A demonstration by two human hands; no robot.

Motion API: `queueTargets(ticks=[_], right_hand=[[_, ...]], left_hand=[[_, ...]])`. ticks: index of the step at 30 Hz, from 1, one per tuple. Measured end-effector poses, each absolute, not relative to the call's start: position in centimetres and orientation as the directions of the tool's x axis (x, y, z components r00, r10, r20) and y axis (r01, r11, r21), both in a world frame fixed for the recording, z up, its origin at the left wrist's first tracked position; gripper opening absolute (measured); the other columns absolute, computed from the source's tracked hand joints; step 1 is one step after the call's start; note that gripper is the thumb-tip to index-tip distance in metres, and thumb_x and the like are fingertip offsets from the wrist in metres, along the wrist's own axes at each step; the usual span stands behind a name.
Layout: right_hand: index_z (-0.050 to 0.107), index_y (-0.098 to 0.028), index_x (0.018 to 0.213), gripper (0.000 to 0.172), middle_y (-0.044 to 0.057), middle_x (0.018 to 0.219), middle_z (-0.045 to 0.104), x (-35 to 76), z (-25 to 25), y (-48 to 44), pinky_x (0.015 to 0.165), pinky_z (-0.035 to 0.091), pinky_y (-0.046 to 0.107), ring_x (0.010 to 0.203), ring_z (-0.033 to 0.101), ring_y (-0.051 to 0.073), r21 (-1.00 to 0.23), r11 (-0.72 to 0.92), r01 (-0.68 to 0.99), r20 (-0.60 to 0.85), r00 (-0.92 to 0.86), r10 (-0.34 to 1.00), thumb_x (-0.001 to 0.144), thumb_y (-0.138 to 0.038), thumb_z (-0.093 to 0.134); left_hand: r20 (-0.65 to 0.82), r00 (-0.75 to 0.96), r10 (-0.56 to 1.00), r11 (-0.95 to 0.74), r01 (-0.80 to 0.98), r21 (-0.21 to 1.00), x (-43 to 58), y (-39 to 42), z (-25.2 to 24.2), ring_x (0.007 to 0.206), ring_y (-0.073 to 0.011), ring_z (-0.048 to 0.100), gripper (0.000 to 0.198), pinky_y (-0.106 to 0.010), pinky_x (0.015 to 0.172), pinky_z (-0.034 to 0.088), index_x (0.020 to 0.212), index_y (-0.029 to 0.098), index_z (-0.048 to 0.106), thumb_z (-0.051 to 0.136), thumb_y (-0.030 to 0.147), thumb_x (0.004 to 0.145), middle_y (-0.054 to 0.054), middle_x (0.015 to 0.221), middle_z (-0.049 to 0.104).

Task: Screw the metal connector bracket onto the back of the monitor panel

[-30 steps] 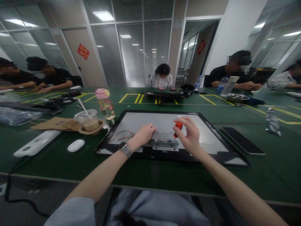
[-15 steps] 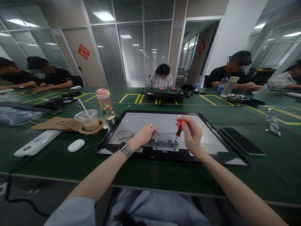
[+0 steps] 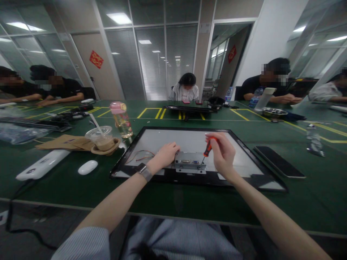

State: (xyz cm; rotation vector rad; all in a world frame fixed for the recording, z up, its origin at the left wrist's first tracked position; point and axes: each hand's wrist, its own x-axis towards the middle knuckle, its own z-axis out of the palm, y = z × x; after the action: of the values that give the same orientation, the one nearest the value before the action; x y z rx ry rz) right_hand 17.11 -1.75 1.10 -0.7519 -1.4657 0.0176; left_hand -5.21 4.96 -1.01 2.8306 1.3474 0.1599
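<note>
A flat display panel (image 3: 162,139) with a black frame lies back-up on the table in front of me. Near its front edge stands a metal bracket (image 3: 187,170) with video ports along it. My left hand (image 3: 167,154) is closed over the bracket's left end, its fingertips partly hidden. In my right hand (image 3: 223,153) is a screwdriver (image 3: 208,148) with an orange and black handle, held between thumb and fingers. It tilts to the right at the top, its tip down at the bracket's right end. Thin wires (image 3: 141,156) lie on the panel left of my left hand.
Left of the panel are a plastic cup (image 3: 101,137) in a cardboard holder, a pink-lidded bottle (image 3: 121,121), a white oval case (image 3: 88,167) and a white power strip (image 3: 43,165). A phone (image 3: 279,161) lies to the right. Several people sit around the green table (image 3: 189,202).
My right hand has shifted slightly to the right, and the screwdriver's handle leans a little further that way. My left hand and the panel have stayed in place.
</note>
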Motion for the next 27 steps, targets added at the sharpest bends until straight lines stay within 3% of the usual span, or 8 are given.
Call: queueTargets(ticks=[6,15,21,27], right_hand=[[0.066,-0.025,0.106,0.018,0.005,0.094,0.074,16.91,0.86,-1.90,0.062,0.057,0.034,0.077,0.070,0.019,-0.548,0.800,0.244,0.836,0.126,0.534,0.107,-0.029,0.049],[0.069,-0.025,0.095,0.005,0.005,0.091,0.068,16.84,1.00,-1.69,0.072,0.058,0.040,0.086,0.067,0.023,-0.496,0.790,0.361,0.866,0.149,0.477,0.096,-0.030,0.070],[0.062,-0.026,0.111,0.015,0.001,0.087,0.067,16.36,1.09,-1.72,0.060,0.057,0.032,0.070,0.068,0.016,-0.637,0.757,0.145,0.771,0.130,0.624,0.108,-0.036,0.051],[0.058,-0.026,0.105,0.013,0.000,0.082,0.066,16.33,1.18,-1.54,0.052,0.052,0.028,0.062,0.062,0.015,-0.693,0.721,0.029,0.720,0.069,0.690,0.106,-0.035,0.049]], left_hand=[[0.106,0.630,0.769,-0.637,0.769,0.053,-5.25,5.12,-1.18,0.105,-0.0234,0.063,0.032,-0.035,0.094,0.051,0.115,0.017,0.067,0.041,0.002,0.101,-0.011,0.117,0.065],[0.103,0.627,0.772,-0.634,0.771,0.054,-5.20,4.95,-1.03,0.104,-0.0236,0.063,0.033,-0.035,0.094,0.051,0.115,0.017,0.067,0.041,0.002,0.101,-0.011,0.117,0.065],[0.099,0.631,0.769,-0.638,0.767,0.062,-5.19,5.03,-1.05,0.108,-0.0244,0.063,0.035,-0.037,0.098,0.051,0.117,0.015,0.067,0.040,0.001,0.100,-0.012,0.119,0.065],[0.107,0.627,0.771,-0.635,0.770,0.064,-5.22,5.10,-1.21,0.106,-0.0245,0.063,0.034,-0.037,0.097,0.051,0.118,0.016,0.067,0.041,0.002,0.101,-0.012,0.119,0.065]])
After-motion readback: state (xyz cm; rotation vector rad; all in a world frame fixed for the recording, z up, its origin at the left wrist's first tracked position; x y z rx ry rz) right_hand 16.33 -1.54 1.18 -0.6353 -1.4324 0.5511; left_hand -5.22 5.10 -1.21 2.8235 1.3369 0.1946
